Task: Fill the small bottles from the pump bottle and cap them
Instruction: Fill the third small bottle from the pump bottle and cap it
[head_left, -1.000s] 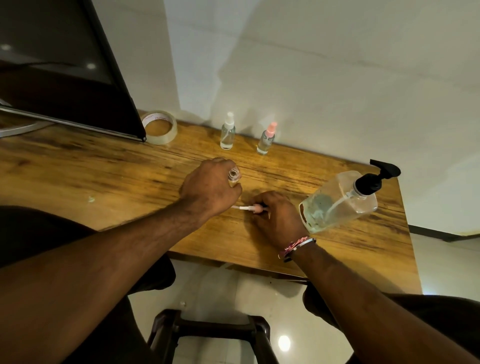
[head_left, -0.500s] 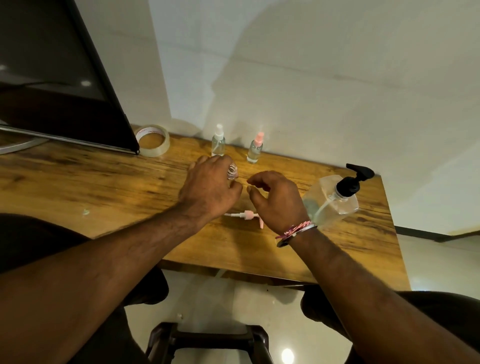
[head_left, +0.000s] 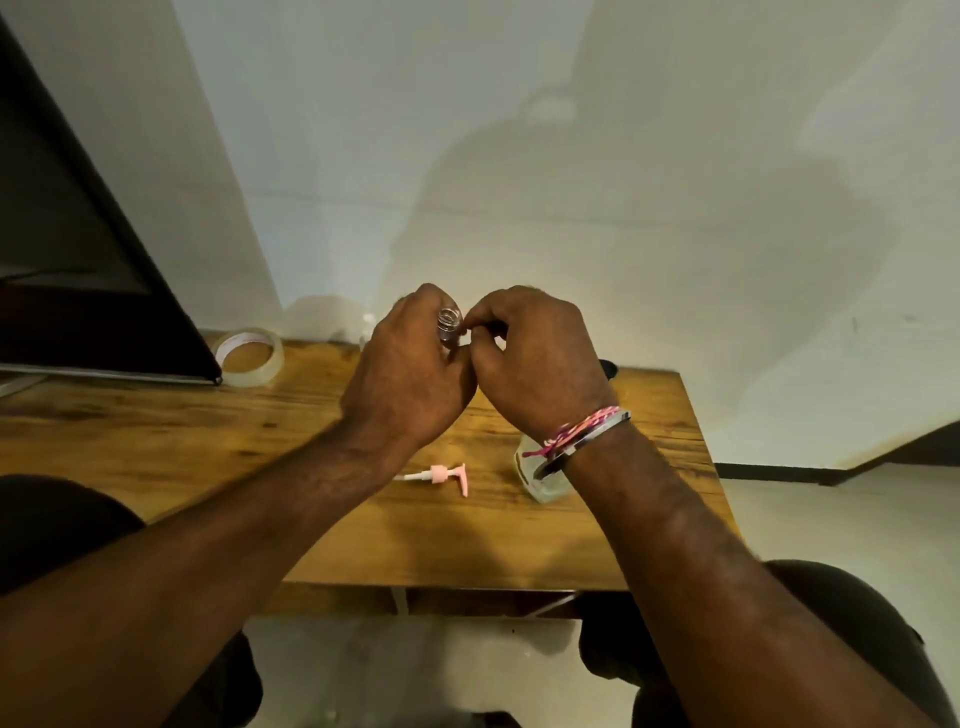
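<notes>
A: Forearms fill the near part of the view, both reaching out over the wooden table (head_left: 156, 441). What lies nearest the hands?

B: Just below and between the wrists, the pink pump cap (head_left: 439, 474) lies flat on the wood with its dip tube pointing toward the left arm. A second ago the right hand was down on it; now nobody touches it.

A: So the right hand (head_left: 535, 364) let it go?

B: It has risen and come together with the left hand (head_left: 410, 374). The left hand grips the small glass bottle (head_left: 450, 326), fingers curled round the body, the open threaded neck showing at the top. The right hand's fingertips pinch at that neck, or something tiny beside it; which of the two is not clear.

A: And the pump bottle?

B: The pump bottle (head_left: 535, 475) sits under the right wrist, mostly hidden; only its clear base shows.

A: Meaning for the job?

B: The bottle is uncapped and raised off the table, so filling looks to be the step at hand, capping afterwards.

A: Farther out?

B: A roll of clear tape (head_left: 249, 357) left of the hands, beside a dark monitor (head_left: 78, 260).
</notes>
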